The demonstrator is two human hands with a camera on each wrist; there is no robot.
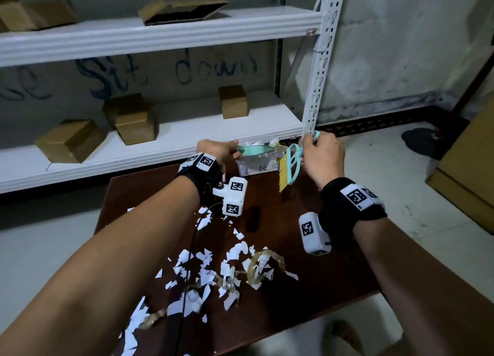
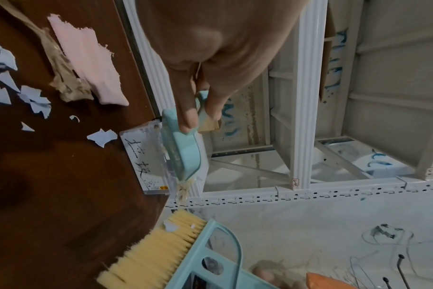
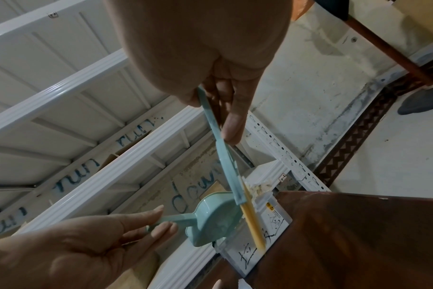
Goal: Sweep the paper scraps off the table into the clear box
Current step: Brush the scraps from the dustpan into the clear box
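White metal shelving (image 1: 160, 34) with cardboard boxes (image 1: 131, 117) stands behind the dark glossy counter (image 1: 307, 288). Torn paper scraps (image 1: 208, 270) litter its near half. The clear box (image 1: 256, 165) sits at the far edge. Left hand (image 1: 216, 148) fingers pinch the mint dustpan (image 1: 254, 150) handle over it; right hand (image 1: 323, 155) fingers grasp the yellow-bristled brush (image 1: 290, 165).

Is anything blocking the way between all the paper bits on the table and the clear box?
Nothing visible blocks it. The paper scraps lie on the near part of the table, and bare dark tabletop runs from them to the clear box at the far edge.
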